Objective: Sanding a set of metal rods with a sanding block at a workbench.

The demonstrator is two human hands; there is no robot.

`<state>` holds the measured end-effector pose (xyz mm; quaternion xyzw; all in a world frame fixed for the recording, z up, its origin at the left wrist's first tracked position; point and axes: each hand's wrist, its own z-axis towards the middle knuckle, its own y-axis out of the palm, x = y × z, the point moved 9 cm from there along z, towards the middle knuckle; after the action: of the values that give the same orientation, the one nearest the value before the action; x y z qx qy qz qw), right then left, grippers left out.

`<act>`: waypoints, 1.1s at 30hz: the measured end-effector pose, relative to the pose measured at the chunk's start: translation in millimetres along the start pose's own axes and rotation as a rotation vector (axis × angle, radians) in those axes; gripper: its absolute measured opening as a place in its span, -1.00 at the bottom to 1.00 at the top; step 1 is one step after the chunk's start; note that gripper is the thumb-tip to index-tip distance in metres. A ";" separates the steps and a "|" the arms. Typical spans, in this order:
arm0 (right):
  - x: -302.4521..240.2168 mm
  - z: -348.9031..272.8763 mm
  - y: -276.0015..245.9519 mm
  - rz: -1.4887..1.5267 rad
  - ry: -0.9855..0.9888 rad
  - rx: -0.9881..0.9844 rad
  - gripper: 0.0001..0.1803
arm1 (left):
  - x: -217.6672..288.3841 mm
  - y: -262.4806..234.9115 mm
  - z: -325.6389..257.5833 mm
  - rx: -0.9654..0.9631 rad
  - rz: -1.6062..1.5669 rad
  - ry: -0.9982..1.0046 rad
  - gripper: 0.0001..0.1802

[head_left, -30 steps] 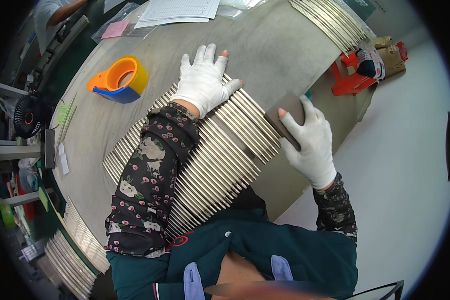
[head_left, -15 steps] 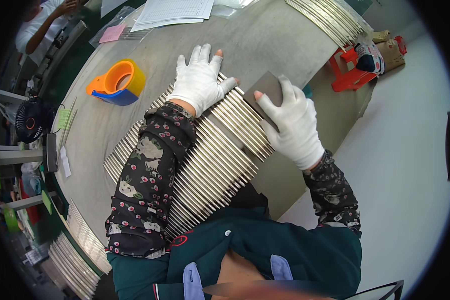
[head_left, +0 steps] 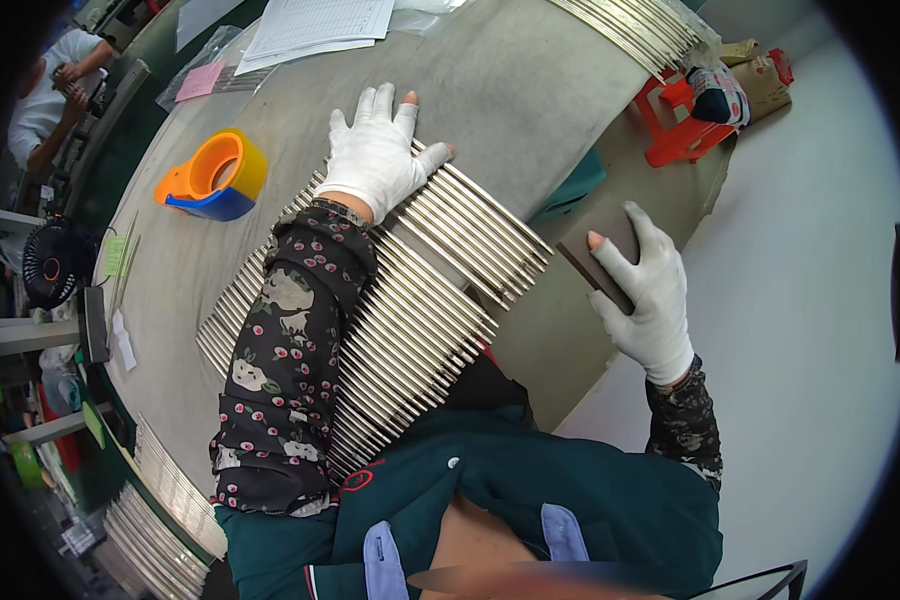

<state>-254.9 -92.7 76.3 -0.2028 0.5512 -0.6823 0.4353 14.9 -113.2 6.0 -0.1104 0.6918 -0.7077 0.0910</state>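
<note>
Rows of thin shiny metal rods (head_left: 410, 325) lie side by side on the grey table, their near ends reaching past its edge towards my body. My left hand (head_left: 375, 155), in a white glove with some fingertips bare, lies flat with fingers spread on the far part of the rods. Off to the right, beyond the rod ends, my right hand (head_left: 652, 300) grips a flat brown-grey rectangular block (head_left: 592, 250), which looks like a sanding sponge. That block is held in the air, apart from the rods. My left sleeve covers part of the rods.
An orange, yellow and blue tape dispenser (head_left: 218, 175) stands left of the rods. Papers (head_left: 315, 32) and more rods (head_left: 635, 30) lie at the far side. A red stool (head_left: 685, 125) stands beyond the right edge, near a white wall (head_left: 800, 330). Another person (head_left: 55, 95) is at far left.
My right hand has moved right and nearer to me with the block, away from the rod ends. My left hand stays on the rods; the whole view has shifted slightly.
</note>
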 end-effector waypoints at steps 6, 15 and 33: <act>-20.1 35.7 24.2 -0.008 -0.098 0.044 -0.43 | 4.3 -2.3 4.3 0.018 0.008 -0.013 -0.11; 10.3 -16.6 11.6 -0.024 -0.071 -0.098 -0.36 | -1.0 -1.0 0.8 0.034 -0.024 -0.017 -0.11; -33.9 51.8 35.4 0.002 -0.118 0.029 -0.44 | 3.0 -2.2 5.4 0.044 -0.019 -0.002 -0.08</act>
<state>-184.4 -95.2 66.4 -0.2356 0.5149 -0.6766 0.4707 13.7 -119.2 8.5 -0.1156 0.6747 -0.7237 0.0871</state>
